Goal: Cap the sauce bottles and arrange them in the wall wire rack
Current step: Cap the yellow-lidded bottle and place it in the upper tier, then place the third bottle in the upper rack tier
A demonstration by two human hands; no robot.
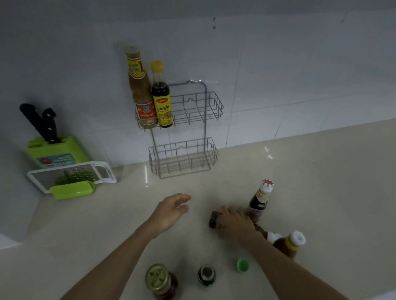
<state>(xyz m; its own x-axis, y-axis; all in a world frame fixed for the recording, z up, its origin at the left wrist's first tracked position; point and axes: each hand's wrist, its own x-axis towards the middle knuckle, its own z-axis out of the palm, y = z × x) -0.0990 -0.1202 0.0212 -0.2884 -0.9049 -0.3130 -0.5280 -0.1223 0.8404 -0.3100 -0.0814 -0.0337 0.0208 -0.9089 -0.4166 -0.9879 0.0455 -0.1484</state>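
Gripping dark bottle [214, 219] at 3 o'clock, right hand [233, 220] clenched round it; glass, likely slippery, heavy; left hand [171, 211] empty, fingers loose.

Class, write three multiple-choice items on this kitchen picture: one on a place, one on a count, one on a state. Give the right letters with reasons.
1. Where do the two racked bottles stand?
A. upper basket
B. lower basket
C. counter

2. How many knife handles stick out of the green block?
A. one
B. two
C. four

3. How is the left hand?
A. gripping a jar
B. open and empty
C. holding a cap

Answers:
1 A: the tall bottle and yellow-capped bottle sit at the left end of the wire rack's upper basket.
2 B: two black handles show.
3 B: the left hand hovers over the counter, fingers spread.
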